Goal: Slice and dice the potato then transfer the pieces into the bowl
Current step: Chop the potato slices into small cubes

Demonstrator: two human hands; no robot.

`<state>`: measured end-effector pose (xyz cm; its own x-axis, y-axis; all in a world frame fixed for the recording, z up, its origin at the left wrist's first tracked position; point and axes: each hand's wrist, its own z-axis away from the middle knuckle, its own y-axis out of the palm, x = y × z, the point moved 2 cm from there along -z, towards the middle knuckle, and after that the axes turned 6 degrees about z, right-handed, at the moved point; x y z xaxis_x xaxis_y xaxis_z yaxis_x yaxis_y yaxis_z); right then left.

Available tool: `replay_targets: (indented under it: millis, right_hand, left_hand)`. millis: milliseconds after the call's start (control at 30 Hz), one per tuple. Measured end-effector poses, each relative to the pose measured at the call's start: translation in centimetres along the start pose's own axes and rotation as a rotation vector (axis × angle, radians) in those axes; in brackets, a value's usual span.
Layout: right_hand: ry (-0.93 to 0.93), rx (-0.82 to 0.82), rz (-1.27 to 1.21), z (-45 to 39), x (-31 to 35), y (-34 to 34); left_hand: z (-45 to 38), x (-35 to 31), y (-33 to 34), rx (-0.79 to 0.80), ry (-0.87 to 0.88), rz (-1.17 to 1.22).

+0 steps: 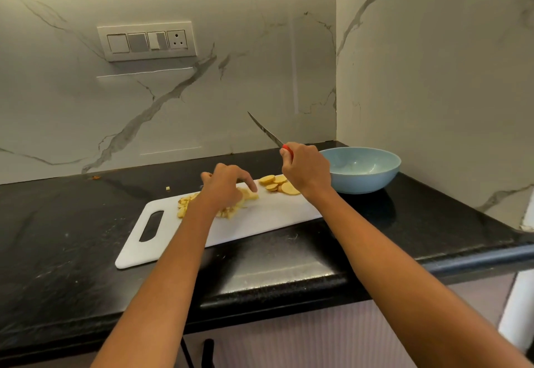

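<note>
**Mid-dice, slices waiting**

You are partway through dicing. Your left hand (pixel 224 187) rests with fingers loosely bent on the diced pile (pixel 202 204) at the board's (pixel 260 220) middle. Your right hand (pixel 306 169) grips the knife (pixel 267 132), blade raised toward 11 o'clock. Uncut slices (pixel 278 184) lie at the board's 2 o'clock; the bowl (pixel 361 169) sits just beyond, empty. Next, likely bring slices under the blade, fingertips tucked.

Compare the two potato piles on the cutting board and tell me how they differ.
The round slices are whole discs; the diced pieces are small irregular chunks and strips. The round slices lie untouched at the board's far right end beside the bowl; the diced pieces sit mid-board, partly covered by the left hand. Both are pale yellow potato on the white cutting board, none in the bowl yet. The right hand holds the knife raised.
</note>
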<state>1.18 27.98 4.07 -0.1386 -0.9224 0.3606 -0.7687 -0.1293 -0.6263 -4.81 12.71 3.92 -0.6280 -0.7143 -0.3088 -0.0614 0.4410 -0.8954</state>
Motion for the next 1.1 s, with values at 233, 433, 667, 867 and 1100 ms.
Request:
replay_targets:
  millis: [233,433,667,867,1100]
  right_hand:
    - [0.002,0.017,0.028,0.1,0.0,0.3]
    - [-0.015,0.020,0.013,0.1,0.4,0.4]
    - [-0.010,0.023,0.012,0.1,0.3,0.1]
    - [-0.004,0.022,0.025,0.1,0.2,0.0]
    - [0.008,0.014,0.013,0.2,0.1,-0.1]
  left_hand:
    - [-1.7,-1.8,1.8,0.004,0.013,-0.015]
    - [-3.4,-1.8,3.3,0.040,-0.051,0.078]
    - [-3.4,-1.3,3.4,0.032,-0.023,0.081]
    - [-3.0,-1.2,3.5,0.018,0.043,0.148]
    - [-2.3,-1.4,3.0,-0.021,0.053,0.391]
